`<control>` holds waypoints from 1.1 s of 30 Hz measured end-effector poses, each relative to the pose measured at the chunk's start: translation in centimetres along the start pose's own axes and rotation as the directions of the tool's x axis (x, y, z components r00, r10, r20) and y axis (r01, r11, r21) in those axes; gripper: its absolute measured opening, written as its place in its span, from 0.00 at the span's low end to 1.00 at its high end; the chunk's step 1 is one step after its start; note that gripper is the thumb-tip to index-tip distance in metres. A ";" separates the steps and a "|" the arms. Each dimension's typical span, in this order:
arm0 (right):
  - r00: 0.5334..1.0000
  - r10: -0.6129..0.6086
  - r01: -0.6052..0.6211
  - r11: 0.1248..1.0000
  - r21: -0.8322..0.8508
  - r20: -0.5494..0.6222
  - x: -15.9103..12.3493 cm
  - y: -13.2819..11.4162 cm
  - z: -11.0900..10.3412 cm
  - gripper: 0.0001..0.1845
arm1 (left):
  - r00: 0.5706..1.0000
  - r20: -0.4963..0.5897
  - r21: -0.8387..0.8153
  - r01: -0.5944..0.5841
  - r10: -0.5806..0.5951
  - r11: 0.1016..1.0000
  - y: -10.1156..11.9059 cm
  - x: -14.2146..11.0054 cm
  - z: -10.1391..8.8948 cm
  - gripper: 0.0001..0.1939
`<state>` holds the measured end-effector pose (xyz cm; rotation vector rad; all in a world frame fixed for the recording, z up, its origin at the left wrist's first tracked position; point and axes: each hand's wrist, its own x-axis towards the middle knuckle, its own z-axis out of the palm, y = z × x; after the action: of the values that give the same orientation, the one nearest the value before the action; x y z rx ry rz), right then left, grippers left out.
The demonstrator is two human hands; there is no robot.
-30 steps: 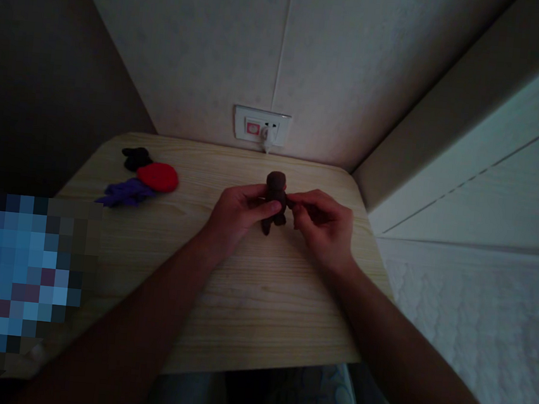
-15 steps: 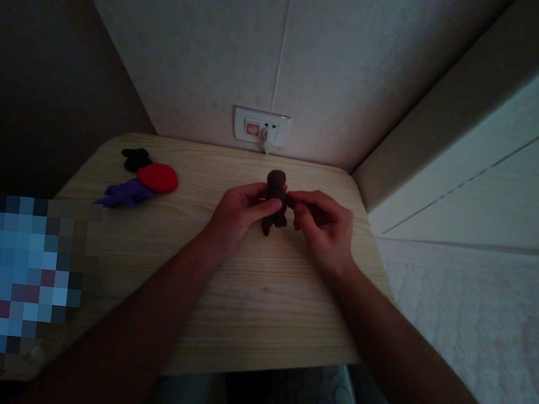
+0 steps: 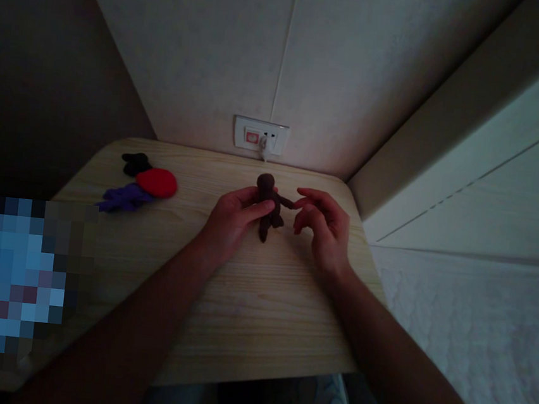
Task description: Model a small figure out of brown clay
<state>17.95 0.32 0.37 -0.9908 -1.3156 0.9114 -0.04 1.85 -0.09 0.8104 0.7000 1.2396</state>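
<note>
A small dark brown figure (image 3: pixel 275 216), which looks like modelling clay, has a round head, two legs and a thin arm stretched out to the right. My left hand (image 3: pixel 236 219) is closed around its body, the thumb lying across the front; its left side is hidden behind the fingers. To the right of the figure, my right hand (image 3: pixel 324 223) has its thumb and fingers curved and apart, with nothing gripped. Its fingertips are right by the end of the outstretched arm; whether they touch it I cannot tell.
On the left of the wooden table (image 3: pixel 219 324) lie a red round lump (image 3: pixel 157 183), a black lump (image 3: pixel 136 163) and a purple irregular lump (image 3: pixel 125 198). A wall socket (image 3: pixel 260 136) with a plug sits behind the table. A blurred-out patch (image 3: pixel 4 284) covers the lower left.
My right hand has let go of the figure's arm, its fingers spreading apart. The arm now shows, stretched to the right. The figure has shifted slightly left in the view.
</note>
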 end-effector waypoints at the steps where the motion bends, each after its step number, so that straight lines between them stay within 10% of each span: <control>1: 1.000 0.013 -0.013 1.000 0.003 -0.003 0.0 0.0 0.0 0.13 | 1.000 0.001 -0.002 0.003 -0.003 1.000 0.0 0.0 0.0 0.18; 33: 0.997 0.032 -0.032 0.999 -0.003 0.076 -0.3 -0.2 0.3 0.20 | 0.999 0.041 0.003 -0.025 0.024 1.000 -0.2 0.2 -0.2 0.18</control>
<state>17.67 0.02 0.44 -0.9890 -1.3677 0.9808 -0.05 2.01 -0.38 0.8473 0.6608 1.2407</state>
